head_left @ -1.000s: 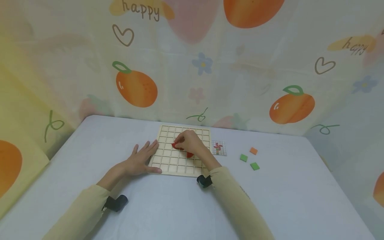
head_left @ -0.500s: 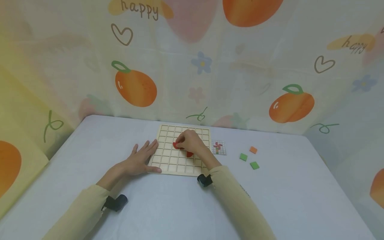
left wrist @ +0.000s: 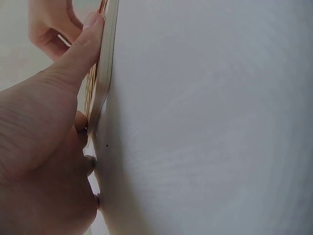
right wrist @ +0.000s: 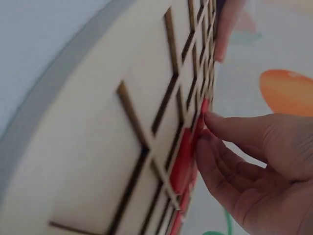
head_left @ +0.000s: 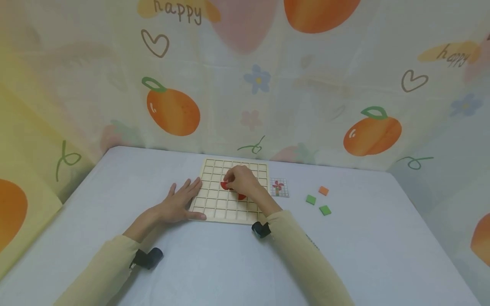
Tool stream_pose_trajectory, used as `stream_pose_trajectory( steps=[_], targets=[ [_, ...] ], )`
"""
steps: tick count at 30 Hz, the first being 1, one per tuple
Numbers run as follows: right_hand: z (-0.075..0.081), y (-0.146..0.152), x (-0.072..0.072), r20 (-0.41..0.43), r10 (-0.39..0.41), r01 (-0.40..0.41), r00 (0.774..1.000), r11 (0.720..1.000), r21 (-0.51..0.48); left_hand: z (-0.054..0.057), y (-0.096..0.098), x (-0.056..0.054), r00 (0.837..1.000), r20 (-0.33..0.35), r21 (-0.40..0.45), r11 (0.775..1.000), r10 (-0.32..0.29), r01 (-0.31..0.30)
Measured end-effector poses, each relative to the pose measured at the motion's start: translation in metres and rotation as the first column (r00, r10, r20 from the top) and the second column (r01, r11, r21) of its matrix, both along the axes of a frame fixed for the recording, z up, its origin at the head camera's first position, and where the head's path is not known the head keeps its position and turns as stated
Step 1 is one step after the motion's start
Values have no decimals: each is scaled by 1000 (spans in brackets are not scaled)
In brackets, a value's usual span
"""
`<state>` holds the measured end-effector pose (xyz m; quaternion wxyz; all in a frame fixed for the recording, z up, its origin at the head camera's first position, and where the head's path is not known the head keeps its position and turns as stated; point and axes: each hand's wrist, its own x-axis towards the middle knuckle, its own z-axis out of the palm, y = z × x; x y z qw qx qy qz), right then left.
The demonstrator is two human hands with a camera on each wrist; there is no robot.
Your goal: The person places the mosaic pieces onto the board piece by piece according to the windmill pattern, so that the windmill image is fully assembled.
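A square wooden grid board (head_left: 215, 212) lies on the white table. My left hand (head_left: 176, 206) rests at its left edge, fingers spread and straight, the thumb along the front left corner. In the left wrist view, that thumb (left wrist: 80, 51) presses on the board's rim. Over the middle of the grid, my right hand (head_left: 243, 180) pinches a red tile with a rounded side (head_left: 223, 185) between thumb and fingertips, low at the cells. Another red tile (head_left: 242, 196) sits in the grid just under this hand, partly hidden. The right wrist view shows red tiles (right wrist: 182, 164) set in cells beside the fingertips.
Right of the board lies a small pattern card (head_left: 279, 188) with a red pinwheel picture. Farther right are an orange tile (head_left: 323, 191) and two green tiles (head_left: 311, 199). A printed curtain (head_left: 306, 127) hangs behind the table.
The red tile in my right hand has turned from a tilted, pointed look to lying flatter in its cell, slightly to the right. My left hand stays in place.
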<state>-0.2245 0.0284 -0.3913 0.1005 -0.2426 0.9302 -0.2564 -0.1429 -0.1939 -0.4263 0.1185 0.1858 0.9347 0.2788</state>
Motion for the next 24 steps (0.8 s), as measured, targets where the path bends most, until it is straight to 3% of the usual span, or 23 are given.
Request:
stream_pose_trajectory(
  steps=[7, 12, 24],
  targets=[
    [30, 0, 15, -67, 67, -67, 996, 998, 5, 1, 1, 0, 1000, -10, -1, 1000, 3, -3],
    [48, 18, 19, -67, 49, -49, 997, 999, 2, -1, 2, -1, 1000, -2, 5, 1000, 7, -7],
    [53, 94, 14, -84, -55, 55, 995, 998, -6, 0, 1, 0, 1000, 14, 6, 1000, 14, -14]
  ],
)
